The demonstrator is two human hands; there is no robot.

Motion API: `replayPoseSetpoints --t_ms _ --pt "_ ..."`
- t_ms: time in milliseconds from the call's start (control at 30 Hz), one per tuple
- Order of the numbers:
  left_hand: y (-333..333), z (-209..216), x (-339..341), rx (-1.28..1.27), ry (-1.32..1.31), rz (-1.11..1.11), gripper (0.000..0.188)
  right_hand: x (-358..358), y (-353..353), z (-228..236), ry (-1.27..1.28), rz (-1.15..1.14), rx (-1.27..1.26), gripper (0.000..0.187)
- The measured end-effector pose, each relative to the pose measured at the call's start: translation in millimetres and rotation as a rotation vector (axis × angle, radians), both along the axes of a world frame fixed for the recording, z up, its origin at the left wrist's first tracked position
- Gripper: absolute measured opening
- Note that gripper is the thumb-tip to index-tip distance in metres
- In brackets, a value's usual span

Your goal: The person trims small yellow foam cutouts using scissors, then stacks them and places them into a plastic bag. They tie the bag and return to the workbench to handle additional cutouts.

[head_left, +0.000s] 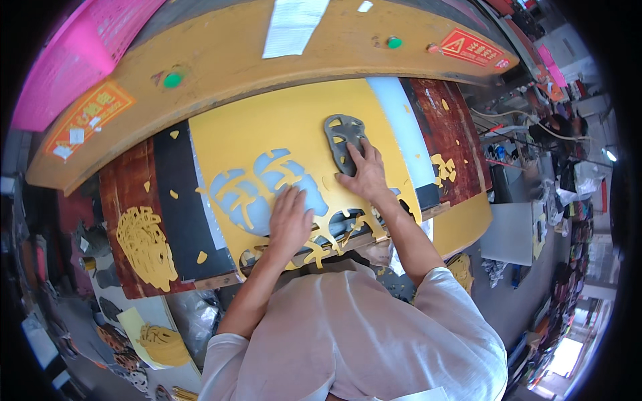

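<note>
In the head view, at centre, the left hand rests, fingers close together, on the yellow sheet, probably steadying it beside the cut-outs. Right of upper centre, the right hand spreads over the lower end of the dark die, seemingly controlling its place. Printed red warning labels mark the beam, upper left and right.

Dark-red worktable under yellow scraps (a heap left)

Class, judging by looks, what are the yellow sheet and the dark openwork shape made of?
Yellow sheet: perhaps thin foam or synthetic leather, matte; its cut strips bend softly. Dark openwork shape: possibly metal, dull grey, its walls looking rigid; plastic remains possible.
</note>
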State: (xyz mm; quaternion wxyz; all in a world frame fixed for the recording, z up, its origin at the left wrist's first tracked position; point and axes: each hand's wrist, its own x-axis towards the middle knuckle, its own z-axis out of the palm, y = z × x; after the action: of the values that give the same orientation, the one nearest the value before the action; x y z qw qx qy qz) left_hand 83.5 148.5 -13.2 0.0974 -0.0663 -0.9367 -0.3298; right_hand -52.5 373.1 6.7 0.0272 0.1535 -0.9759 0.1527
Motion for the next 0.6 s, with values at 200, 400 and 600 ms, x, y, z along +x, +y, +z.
replayPoseSetpoints --t_ms 200,400,600 --pt "92 22 -32 -0.251 -0.089 -0.193 0.052 -15 46 14 -0.147 0.012 -0.465 0.063" --pt "106 31 -22 0.304 -0.331 -0.267 0.032 -8 143 46 -0.561 -0.164 -1.071 0.062" --pt "147 13 -69 -0.204 -0.193 -0.198 0.056 23 196 47 -0.524 -0.465 -1.363 0.062"
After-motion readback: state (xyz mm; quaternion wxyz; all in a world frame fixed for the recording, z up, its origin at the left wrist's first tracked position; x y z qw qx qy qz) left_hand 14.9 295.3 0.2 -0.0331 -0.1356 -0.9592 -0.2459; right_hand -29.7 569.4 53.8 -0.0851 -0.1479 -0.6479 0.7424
